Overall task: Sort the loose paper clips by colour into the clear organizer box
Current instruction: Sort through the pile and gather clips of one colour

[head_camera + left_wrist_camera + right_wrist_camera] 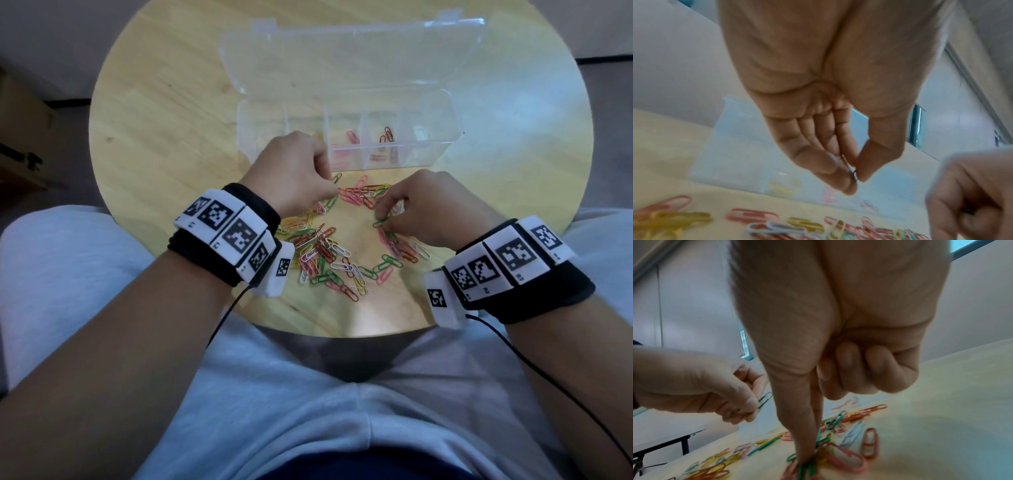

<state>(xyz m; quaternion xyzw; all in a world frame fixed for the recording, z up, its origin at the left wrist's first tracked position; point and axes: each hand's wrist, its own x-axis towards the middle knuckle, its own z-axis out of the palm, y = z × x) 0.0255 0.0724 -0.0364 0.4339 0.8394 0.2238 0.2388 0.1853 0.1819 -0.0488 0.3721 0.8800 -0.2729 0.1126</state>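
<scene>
Loose paper clips (pixel 325 253) in red, pink, green, yellow and white lie scattered on the round wooden table (pixel 164 113). Behind them stands the clear organizer box (pixel 442 150), lid (pixel 342 58) open. It holds pink clips (pixel 352 137), red clips (pixel 387 135) and, in the left wrist view, yellow clips (pixel 783 186). My left hand (pixel 330 183) pinches a green clip (pixel 337 177) (pixel 764 400) just above the table, at the box's front wall. My right hand (pixel 385 219) pinches a green clip (pixel 382 222) (pixel 807 467) down in the pile, other fingers curled.
The table's near edge (pixel 342 334) lies over my lap. A dark low piece of furniture (pixel 20 161) stands on the floor to the left. Cables run from both wrist bands (pixel 226 233) (pixel 507 260).
</scene>
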